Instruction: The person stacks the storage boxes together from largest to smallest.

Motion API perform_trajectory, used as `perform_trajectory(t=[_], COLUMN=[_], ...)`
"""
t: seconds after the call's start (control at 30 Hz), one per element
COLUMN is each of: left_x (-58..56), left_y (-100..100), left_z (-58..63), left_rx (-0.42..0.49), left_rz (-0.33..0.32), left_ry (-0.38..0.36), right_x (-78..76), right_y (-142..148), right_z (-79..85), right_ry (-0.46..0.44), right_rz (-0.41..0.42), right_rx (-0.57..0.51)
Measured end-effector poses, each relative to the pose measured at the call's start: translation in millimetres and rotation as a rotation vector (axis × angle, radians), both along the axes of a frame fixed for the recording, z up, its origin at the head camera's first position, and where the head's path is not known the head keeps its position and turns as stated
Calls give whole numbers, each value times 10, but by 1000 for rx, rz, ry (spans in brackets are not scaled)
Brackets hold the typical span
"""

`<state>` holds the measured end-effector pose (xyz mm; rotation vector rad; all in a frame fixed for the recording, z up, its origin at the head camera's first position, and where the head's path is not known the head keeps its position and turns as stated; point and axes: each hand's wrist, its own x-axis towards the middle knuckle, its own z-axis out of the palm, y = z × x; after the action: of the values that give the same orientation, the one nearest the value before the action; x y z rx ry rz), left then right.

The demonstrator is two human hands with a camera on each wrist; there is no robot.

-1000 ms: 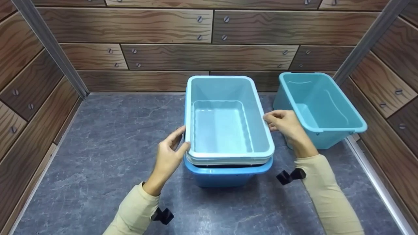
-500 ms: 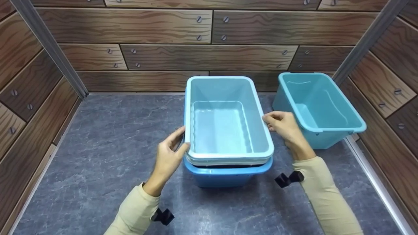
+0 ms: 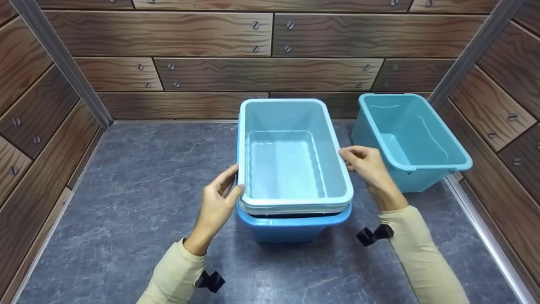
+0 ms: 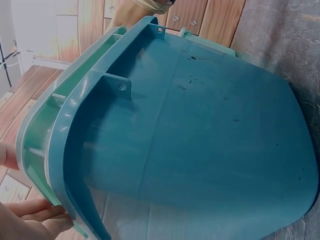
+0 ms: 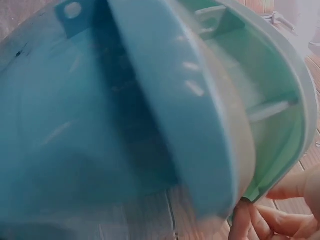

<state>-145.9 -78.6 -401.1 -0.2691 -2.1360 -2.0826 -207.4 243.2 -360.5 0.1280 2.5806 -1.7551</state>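
A pale blue plastic bin (image 3: 297,202) is nested inside a deeper blue bin (image 3: 291,233) in the head view. The pale rim stands a little above the blue one, with a dark gap at the front. My left hand (image 3: 216,207) pinches the pale rim on its left side, thumb on top and fingers beneath. On the opposite side my right hand (image 3: 367,166) pinches the same rim between thumb and fingers. Both wrist views show the blue bin's outer wall (image 4: 210,135) large and the pale bin's ribbed rim (image 5: 280,150), greenish there, beyond it.
A teal bin (image 3: 422,180) stands at the right, close to my right hand. Wood-print panels (image 3: 211,33) enclose the grey marbled surface (image 3: 139,190) at the back and sides. A metal strip (image 3: 485,236) runs along the right edge.
Both hands keep their hold on the pale bin's rim. The right hand and wrist have dropped very slightly; the bins look unmoved apart from a small shift of the whole view.
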Motion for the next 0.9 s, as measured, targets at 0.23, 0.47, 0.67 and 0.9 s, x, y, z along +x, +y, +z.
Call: perform_trajectory(t=[0.23, 0.47, 0.67, 0.9], left_x=[-88, -149, -147, -122], left_y=[-40, 15, 67, 46], left_z=[-133, -237, -250, -260], left_rx=[-37, -8, 40, 70], left_rz=[53, 62, 54, 65], left_ry=[-49, -148, -175, -179], right_x=[28, 100, 134, 152], right_y=[66, 39, 0, -68], right_z=[-271, -397, -418, -437], right_ry=[-32, -71, -28, -26], right_rz=[-84, -51, -81, -108], right_rx=[-151, -153, -222, -262])
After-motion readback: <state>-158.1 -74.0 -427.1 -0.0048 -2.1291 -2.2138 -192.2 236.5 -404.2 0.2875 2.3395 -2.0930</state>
